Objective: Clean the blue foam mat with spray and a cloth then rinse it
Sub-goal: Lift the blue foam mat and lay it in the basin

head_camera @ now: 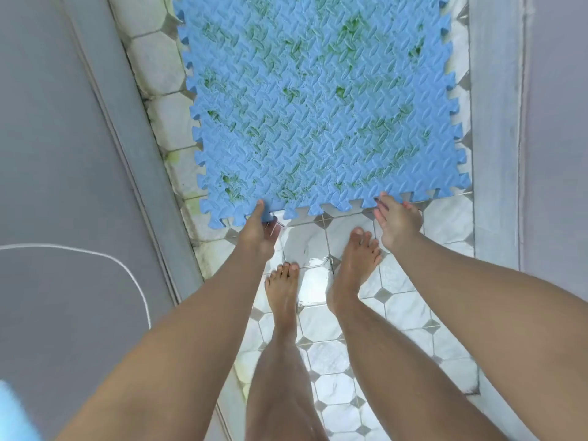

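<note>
The blue foam mat (318,100) lies flat on the tiled floor (334,354), its puzzle-toothed edges showing on three sides and green stains spread over its patterned top. My left hand (259,232) pinches the mat's near edge towards its left corner, thumb on top. At the right part of the same edge, my right hand (397,222) has its fingers spread, with the fingertips touching the edge. No spray bottle or cloth is in view.
My bare feet (318,281) stand on the wet white and grey tiles just behind the mat. Grey walls or door panels (79,154) close in on both sides. A white cord (127,268) loops at the left. A blurred light-blue object (12,412) sits bottom left.
</note>
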{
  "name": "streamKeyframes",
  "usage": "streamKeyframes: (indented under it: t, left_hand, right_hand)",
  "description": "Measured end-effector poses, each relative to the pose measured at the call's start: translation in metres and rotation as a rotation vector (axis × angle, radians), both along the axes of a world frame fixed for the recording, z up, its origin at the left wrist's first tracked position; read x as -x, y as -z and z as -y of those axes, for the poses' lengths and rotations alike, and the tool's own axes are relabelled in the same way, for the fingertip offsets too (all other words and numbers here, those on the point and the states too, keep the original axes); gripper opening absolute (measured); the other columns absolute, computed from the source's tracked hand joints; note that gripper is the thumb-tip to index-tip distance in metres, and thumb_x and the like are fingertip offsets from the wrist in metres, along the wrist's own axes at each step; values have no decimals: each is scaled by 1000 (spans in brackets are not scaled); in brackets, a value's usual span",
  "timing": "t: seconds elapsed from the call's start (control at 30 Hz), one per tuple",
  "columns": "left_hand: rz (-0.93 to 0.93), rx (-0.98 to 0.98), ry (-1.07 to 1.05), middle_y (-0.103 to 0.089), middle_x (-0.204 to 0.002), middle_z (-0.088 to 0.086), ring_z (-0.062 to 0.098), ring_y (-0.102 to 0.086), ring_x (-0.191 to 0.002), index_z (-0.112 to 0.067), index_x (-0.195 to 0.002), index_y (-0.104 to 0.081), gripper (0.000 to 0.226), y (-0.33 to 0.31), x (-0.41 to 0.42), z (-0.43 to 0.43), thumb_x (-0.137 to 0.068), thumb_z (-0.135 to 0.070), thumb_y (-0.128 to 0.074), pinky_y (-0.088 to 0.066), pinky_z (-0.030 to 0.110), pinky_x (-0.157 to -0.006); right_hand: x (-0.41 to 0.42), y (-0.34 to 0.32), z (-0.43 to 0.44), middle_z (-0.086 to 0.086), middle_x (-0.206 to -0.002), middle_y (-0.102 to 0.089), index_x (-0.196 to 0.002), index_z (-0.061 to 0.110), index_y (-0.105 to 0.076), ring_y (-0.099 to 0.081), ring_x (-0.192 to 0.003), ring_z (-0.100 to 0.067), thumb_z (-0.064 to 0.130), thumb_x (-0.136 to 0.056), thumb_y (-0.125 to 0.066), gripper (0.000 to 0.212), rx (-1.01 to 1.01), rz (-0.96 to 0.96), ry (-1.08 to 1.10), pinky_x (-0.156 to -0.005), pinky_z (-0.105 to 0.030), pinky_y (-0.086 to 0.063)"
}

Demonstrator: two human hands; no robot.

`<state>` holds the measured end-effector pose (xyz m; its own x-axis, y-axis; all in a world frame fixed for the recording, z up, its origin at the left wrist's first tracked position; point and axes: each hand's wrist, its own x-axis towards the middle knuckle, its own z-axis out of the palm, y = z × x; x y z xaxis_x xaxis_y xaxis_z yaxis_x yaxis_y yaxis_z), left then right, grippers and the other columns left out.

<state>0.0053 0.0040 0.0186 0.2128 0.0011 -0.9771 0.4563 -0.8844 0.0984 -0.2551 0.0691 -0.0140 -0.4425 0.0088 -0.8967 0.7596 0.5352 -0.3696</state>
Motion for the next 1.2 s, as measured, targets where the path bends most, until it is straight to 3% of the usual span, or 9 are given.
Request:
streamKeyframes:
  t: [0.13, 0.23, 0.3, 0.47, 0.6, 0.77, 0.9, 1.07, 1.2]
  left_hand:
    - [-54, 48, 12, -54, -80, 3, 11, -57, -69, -14, -94, -64, 22, -89, -3, 27, -95, -34, -73, -50, 22, -59]
    - [-58, 120, 149, -56, -78, 3, 9, -59, -59, -12, -100, -68, 18, -166, -11, 50, -96, -29, -74, -48, 21, -48]
    - [-38, 192, 214, -58, -79, 5, 11, -58, -58, -10, -100, -69, 15, -217, -16, 68, -97, -24, -72, -45, 21, -44]
    - [4, 273, 468, -62, -80, 9, 15, -58, -61, -2, -122, -67, 31, -332, -17, 101, -97, -20, -71, -47, 24, -47]
    - [18, 287, 669, -62, -81, 10, 16, -59, -60, -3, -120, -65, 25, -405, -9, 113, -98, -15, -69, -45, 20, -38]
    - [-58, 224, 952, -65, -113, 15, 27, -66, -80, -4, -117, -63, 20, -476, 13, 105, -100, -13, -67, -57, 34, -61]
    - [-116, 204, 1159, -63, -107, 16, 29, -64, -80, 2, -119, -57, 22, -518, 53, 62, -100, -4, -64, -63, 33, -52]
    - [-260, 195, 1524, -51, -138, 10, 39, -57, -121, 0, -145, -49, 45, -545, 108, -52, -101, 3, -59, -55, 45, -93]
    - [-388, 127, 1812, -57, -137, 10, 33, -61, -107, -2, -140, -53, 39, -555, 141, -174, -101, 4, -57, -64, 37, -67]
  right_hand:
    - [-4, -78, 11, -10, -108, -72, -107, 7, -56, -72, -94, -16, 0, -88, -72, 26, 62, 66, 111, -82, -27, -59]
    - [-9, -149, 26, -6, -95, -67, -96, 10, -64, -67, -80, -14, 9, -88, -74, 13, 59, 122, 138, -62, -23, -56]
    - [-14, -204, 39, -6, -90, -60, -88, 16, -63, -61, -75, -16, 19, -89, -73, 10, 60, 134, 194, -65, -26, -52]
    - [-19, -319, 45, -5, -82, -50, -94, 15, -58, -48, -62, -14, 32, -91, -70, 21, 36, 146, 319, -61, -28, -47]
    - [-38, -402, 11, -6, -89, -58, -105, 14, -61, -58, -69, -14, 29, -89, -73, 25, 15, 118, 462, -58, -25, -49]
    - [-88, -491, -69, -8, -103, -59, -108, 13, -59, -63, -80, -19, 24, -90, -72, 25, 51, 133, 829, -66, -25, -54]
    - [-133, -535, -153, -10, -118, -58, -95, 15, -63, -62, -76, -17, 22, -92, -71, 11, 40, 164, 1075, -70, -24, -57]
    - [-203, -570, -272, -12, -94, -62, -83, 13, -63, -60, -66, -19, 15, -91, -71, 11, 84, 128, 1490, -40, -21, -53]
    - [-260, -575, -370, -11, -92, -62, -90, 11, -63, -61, -67, -20, 16, -88, -74, 13, 77, 71, 1757, -45, -23, -56]
